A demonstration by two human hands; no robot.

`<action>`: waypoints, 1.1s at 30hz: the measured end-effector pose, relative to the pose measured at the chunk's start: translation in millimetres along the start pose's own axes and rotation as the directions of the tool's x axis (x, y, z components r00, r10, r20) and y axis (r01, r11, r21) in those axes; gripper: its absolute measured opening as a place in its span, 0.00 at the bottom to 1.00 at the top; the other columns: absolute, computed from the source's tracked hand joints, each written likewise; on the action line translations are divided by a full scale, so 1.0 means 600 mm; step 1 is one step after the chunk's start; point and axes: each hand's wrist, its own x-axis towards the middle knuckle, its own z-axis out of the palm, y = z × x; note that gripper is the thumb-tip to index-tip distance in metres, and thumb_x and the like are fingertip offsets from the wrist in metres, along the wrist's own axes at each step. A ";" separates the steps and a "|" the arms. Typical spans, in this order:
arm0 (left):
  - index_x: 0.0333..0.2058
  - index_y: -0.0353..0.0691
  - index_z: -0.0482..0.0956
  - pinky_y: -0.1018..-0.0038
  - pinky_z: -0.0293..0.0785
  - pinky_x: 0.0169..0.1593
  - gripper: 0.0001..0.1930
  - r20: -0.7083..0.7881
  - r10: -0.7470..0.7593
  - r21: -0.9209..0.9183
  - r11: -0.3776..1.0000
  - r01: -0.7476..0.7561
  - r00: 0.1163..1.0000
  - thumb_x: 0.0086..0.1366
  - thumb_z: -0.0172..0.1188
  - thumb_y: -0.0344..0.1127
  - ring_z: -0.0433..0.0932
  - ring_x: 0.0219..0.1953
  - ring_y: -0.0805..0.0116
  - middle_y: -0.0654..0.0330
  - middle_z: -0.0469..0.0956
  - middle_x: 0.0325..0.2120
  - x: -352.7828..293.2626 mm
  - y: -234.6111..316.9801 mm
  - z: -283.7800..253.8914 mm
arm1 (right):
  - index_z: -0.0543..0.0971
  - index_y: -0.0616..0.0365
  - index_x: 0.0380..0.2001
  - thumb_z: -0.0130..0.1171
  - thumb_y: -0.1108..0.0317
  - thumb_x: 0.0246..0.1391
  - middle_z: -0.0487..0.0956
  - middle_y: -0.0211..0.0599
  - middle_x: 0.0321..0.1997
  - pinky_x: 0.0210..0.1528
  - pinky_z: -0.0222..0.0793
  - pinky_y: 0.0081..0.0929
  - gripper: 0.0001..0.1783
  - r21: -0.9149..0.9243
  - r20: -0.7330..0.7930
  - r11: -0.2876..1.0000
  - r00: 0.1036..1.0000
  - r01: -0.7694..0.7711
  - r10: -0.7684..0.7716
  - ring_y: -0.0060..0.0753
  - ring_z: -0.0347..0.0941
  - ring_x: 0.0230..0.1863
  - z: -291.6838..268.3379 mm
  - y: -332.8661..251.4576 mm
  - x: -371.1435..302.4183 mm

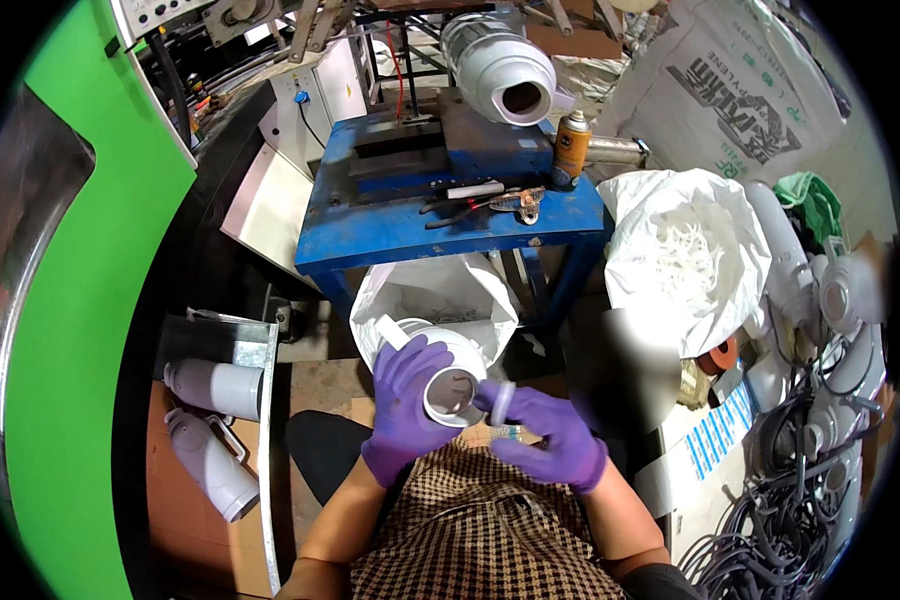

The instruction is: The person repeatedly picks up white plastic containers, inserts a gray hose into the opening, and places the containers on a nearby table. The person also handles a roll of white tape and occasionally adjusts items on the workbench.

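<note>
So I'd call this mid-job on one shell point(468, 348). The pale ring point(504, 402) looks clear of the shell's mouth, so that bit seems done, though I can't tell if it was cut from there. Left to do, my guess: any tidying of the rim, then putting the shell down. Two other shells point(215, 386) lie in the box point(271, 385), maybe finished.

Shell's over the bag point(383, 293), below the table's point(355, 240) front edge. Left hand point(407, 402) is spread around its left side, gripping; right hand point(553, 437) seems to pinch the ring just beside the mouth.
</note>
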 end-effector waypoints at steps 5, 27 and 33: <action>0.50 0.46 0.82 0.48 0.58 0.68 0.31 -0.011 0.026 0.030 0.999 -0.025 1.000 0.46 0.78 0.48 0.72 0.63 0.50 0.59 0.79 0.55 0.004 -0.018 0.022 | 0.84 0.62 0.49 0.64 0.82 0.47 0.85 0.47 0.39 0.41 0.79 0.31 0.22 -0.259 -0.119 0.966 0.993 -0.005 -0.027 0.41 0.84 0.37 0.046 0.050 0.012; 0.50 0.48 0.82 0.47 0.57 0.67 0.25 0.035 0.092 0.068 0.993 -0.094 0.995 0.49 0.71 0.38 0.72 0.63 0.53 0.64 0.80 0.54 -0.001 -0.002 0.036 | 0.81 0.54 0.42 0.62 0.75 0.50 0.80 0.44 0.39 0.37 0.76 0.43 0.14 -0.648 0.169 0.759 0.961 -0.059 0.219 0.53 0.79 0.38 0.071 0.061 0.030; 0.52 0.50 0.82 0.48 0.56 0.69 0.33 -0.057 0.011 0.029 1.000 -0.010 0.998 0.46 0.78 0.51 0.72 0.65 0.55 0.63 0.80 0.56 -0.019 -0.040 0.050 | 0.81 0.63 0.54 0.53 0.84 0.51 0.84 0.46 0.40 0.46 0.77 0.32 0.25 -0.151 0.064 0.982 0.990 -0.118 0.129 0.41 0.83 0.39 0.024 -0.042 -0.012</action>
